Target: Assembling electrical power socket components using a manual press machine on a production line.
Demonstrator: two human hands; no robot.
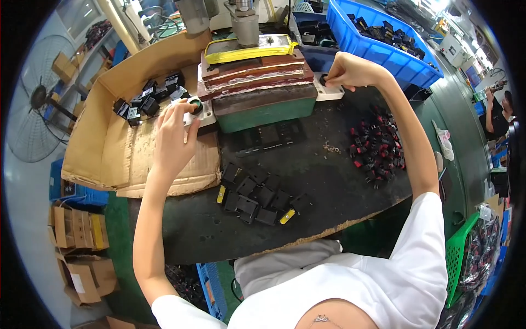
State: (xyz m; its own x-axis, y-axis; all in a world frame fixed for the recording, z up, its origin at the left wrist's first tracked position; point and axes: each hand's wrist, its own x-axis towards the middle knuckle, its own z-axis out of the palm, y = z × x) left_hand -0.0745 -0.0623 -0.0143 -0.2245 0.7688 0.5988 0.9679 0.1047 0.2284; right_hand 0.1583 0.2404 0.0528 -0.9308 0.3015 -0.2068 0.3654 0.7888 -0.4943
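My left hand (176,127) reaches to a dark green push button (195,105) on a white control box, fingertips on it and thumb apart, holding nothing. At the far right, my right hand (353,71) is curled, with its fingertips on a black push button (324,79) on a second white box (330,94). Between the hands stands a press fixture: a metal press head (245,28) comes down onto a yellow-edged plate (249,50), above stacked brown boards (255,79) and a green block (266,112). Whatever lies under the press head is hidden.
Black plastic housings (255,194) lie in a pile on the dark table (329,186). Red-and-black small parts (378,145) are heaped near my right forearm. A cardboard tray (109,159) at left holds more black housings (150,98). A blue crate (394,52) of black parts stands far right.
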